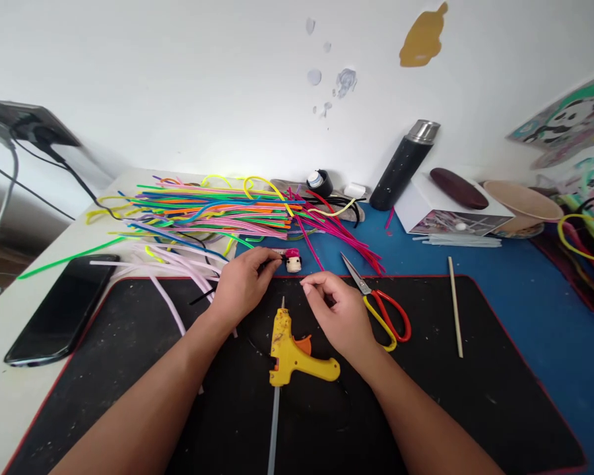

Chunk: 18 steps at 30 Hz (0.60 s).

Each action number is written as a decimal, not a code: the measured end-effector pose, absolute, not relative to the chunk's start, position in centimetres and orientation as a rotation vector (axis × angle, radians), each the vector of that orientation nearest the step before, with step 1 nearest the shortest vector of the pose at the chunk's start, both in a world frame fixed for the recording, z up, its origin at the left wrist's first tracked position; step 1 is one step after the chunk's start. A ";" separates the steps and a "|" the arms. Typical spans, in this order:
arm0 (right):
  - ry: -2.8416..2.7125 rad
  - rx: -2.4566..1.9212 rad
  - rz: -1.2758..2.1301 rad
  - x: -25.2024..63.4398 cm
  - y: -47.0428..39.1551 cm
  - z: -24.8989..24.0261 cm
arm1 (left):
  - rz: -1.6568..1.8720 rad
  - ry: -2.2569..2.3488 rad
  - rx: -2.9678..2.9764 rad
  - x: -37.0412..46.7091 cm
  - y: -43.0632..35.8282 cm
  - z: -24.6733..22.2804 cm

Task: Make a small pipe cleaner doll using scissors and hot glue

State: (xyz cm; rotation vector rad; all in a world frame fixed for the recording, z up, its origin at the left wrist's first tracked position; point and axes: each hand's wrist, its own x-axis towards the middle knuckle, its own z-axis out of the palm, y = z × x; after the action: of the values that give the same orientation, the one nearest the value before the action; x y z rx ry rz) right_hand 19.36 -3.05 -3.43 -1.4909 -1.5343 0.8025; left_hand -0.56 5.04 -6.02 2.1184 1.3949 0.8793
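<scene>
My left hand (pixel 250 274) is pinched at the left side of a small doll-like figure (pixel 294 264) with a cream face and a pink and black top; what its fingertips hold is too small to make out. Opposite it, my right hand (pixel 339 307) is raised over the black mat with thumb and forefinger close together; anything between them is too small to tell. Below and between both hands lies a yellow glue gun (pixel 281 349), its nozzle pointing away and a clear glue stick at its rear. Scissors (pixel 376 297) with red and yellow handles rest beside my right hand.
Colourful pipe cleaners (pixel 218 208) are heaped behind my left hand. A phone (pixel 62 310) lies at the left. At the back right stand a dark flask (pixel 400 165) and a white box (pixel 416 198). A thin stick (pixel 455 307) lies on the black mat (pixel 475 409).
</scene>
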 end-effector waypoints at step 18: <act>-1.976 -2.149 0.372 31.3 -8.8 -2.0 | 0.944 1.365 2.052 -0.8 4.8 -6.2</act>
State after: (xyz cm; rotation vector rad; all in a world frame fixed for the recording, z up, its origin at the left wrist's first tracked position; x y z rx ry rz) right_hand 31.27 -8.81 -2.02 -2.1494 -1.9761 0.3724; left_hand -0.83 4.85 -6.19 2.0519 1.3646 0.9444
